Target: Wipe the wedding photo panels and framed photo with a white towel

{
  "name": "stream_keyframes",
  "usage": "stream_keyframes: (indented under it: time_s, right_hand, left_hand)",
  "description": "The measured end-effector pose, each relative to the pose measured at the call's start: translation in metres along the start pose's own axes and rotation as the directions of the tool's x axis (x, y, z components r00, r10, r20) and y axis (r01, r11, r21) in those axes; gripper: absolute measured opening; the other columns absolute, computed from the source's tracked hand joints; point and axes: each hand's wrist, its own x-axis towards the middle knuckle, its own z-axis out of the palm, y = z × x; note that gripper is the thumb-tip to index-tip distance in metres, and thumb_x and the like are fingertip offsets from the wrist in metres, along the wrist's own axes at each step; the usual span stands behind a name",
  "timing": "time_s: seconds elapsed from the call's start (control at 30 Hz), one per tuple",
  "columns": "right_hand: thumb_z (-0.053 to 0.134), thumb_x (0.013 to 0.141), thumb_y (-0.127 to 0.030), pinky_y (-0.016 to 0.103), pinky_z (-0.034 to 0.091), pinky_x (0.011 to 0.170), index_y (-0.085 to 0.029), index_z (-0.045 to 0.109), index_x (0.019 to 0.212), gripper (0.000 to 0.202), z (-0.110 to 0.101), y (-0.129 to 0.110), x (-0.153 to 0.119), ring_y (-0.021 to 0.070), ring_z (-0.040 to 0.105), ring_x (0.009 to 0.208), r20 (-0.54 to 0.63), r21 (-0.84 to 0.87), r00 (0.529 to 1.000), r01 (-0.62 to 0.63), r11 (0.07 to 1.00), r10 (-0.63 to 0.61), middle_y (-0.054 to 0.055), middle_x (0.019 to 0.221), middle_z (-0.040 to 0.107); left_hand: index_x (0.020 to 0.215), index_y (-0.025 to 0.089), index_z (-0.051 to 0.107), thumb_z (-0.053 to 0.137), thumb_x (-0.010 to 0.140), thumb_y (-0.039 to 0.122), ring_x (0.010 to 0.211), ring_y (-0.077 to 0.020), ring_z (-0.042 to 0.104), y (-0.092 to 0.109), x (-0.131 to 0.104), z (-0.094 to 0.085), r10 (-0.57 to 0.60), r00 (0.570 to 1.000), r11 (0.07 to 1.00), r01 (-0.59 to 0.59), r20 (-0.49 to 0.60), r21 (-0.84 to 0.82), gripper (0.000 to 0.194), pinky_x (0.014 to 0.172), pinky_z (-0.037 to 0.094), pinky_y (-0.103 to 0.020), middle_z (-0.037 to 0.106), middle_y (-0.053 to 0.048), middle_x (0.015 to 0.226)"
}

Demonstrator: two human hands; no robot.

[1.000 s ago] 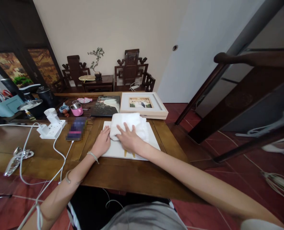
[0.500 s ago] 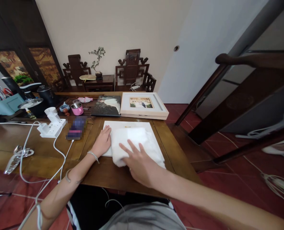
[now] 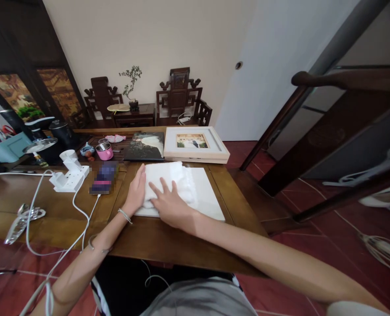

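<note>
A folded white towel (image 3: 165, 173) covers the left part of a flat white rectangular panel (image 3: 210, 193), which lies on the wooden table. My right hand (image 3: 169, 202) presses on top of the towel with its fingers spread. At the panel's left side, my left hand (image 3: 136, 188) rests against the edge, its fingers stretched out and close to the towel. The right part of the panel is uncovered. What the towel hides on the panel cannot be seen.
Behind the panel lie a framed picture (image 3: 192, 141) and a dark picture with a white bird (image 3: 145, 145). To the left are a phone (image 3: 104, 177), a white power strip (image 3: 70, 177) with cables, a pink cup (image 3: 104, 151) and a clear shiny object (image 3: 24, 221).
My right hand has slid the towel left across the panel, uncovering its right part. My left hand's fingers have turned more upright at the panel's left edge.
</note>
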Motion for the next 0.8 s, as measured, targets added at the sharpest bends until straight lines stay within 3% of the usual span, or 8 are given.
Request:
stream_keyframes:
  time_s: [0.17,0.27,0.33,0.47,0.57,0.8]
  right_hand:
    - [0.049,0.082,-0.012,0.068,0.022,0.106,-0.015,0.066,0.115,0.037,-0.005,-0.006,-0.051,0.0459,0.017,0.139,0.036,0.051,0.988,0.150,0.987,-0.152,0.013,0.154,0.028]
    - [0.048,0.077,-0.006,0.063,0.025,0.108,-0.014,0.065,0.114,0.041,-0.017,0.009,-0.069,0.0415,0.021,0.139,0.100,0.166,0.982,0.144,0.975,-0.162,0.013,0.152,0.032]
    - [0.044,0.075,-0.001,0.055,0.032,0.106,-0.013,0.065,0.111,0.043,-0.023,0.026,-0.069,0.0370,0.029,0.137,0.098,0.236,0.986,0.107,0.966,-0.133,0.017,0.144,0.044]
    - [0.038,0.074,0.001,0.041,0.045,0.090,-0.012,0.062,0.112,0.047,-0.025,0.066,-0.047,0.0307,0.057,0.113,0.054,0.286,0.998,0.001,0.958,-0.017,0.019,0.111,0.065]
    - [0.038,0.074,0.000,0.035,0.045,0.082,-0.011,0.063,0.108,0.044,-0.024,0.084,-0.016,0.0274,0.062,0.096,-0.011,0.292,1.000,-0.008,0.956,0.012,0.015,0.098,0.068]
    - [0.040,0.080,-0.007,0.030,0.042,0.081,-0.015,0.065,0.105,0.035,-0.027,0.073,0.060,0.0262,0.062,0.098,-0.063,0.320,0.998,0.006,0.947,0.015,0.013,0.110,0.068]
  left_hand:
    - [0.140,0.012,0.040,0.024,0.098,0.042,0.137,-0.0196,0.038,0.003,-0.002,0.001,0.040,0.999,0.997,-0.041,0.017,0.071,0.054,0.116,0.025,-0.038,0.041,-0.012,0.148]
    - [0.140,0.008,0.038,0.028,0.097,0.038,0.139,-0.0215,0.035,0.003,-0.004,0.001,0.067,0.995,0.964,-0.085,0.078,0.253,0.053,0.117,0.024,-0.041,0.038,-0.015,0.149]
    - [0.138,0.006,0.040,0.030,0.096,0.033,0.140,-0.0230,0.033,0.000,-0.004,0.002,0.066,0.987,0.921,-0.117,0.148,0.370,0.051,0.117,0.023,-0.042,0.038,-0.017,0.149]
    - [0.126,0.006,0.053,0.033,0.094,0.024,0.140,-0.0267,0.031,-0.008,-0.005,0.002,0.061,0.953,0.831,-0.212,0.296,0.514,0.042,0.116,0.026,-0.045,0.044,-0.020,0.143]
    - [0.126,0.005,0.052,0.035,0.093,0.021,0.140,-0.0289,0.030,-0.011,-0.006,0.002,0.086,0.938,0.782,-0.273,0.337,0.560,0.041,0.114,0.028,-0.048,0.043,-0.022,0.144]
    - [0.130,0.008,0.050,0.033,0.092,0.018,0.139,-0.0283,0.034,0.001,-0.006,0.000,0.125,0.924,0.782,-0.316,0.362,0.538,0.042,0.114,0.029,-0.049,0.048,-0.019,0.140]
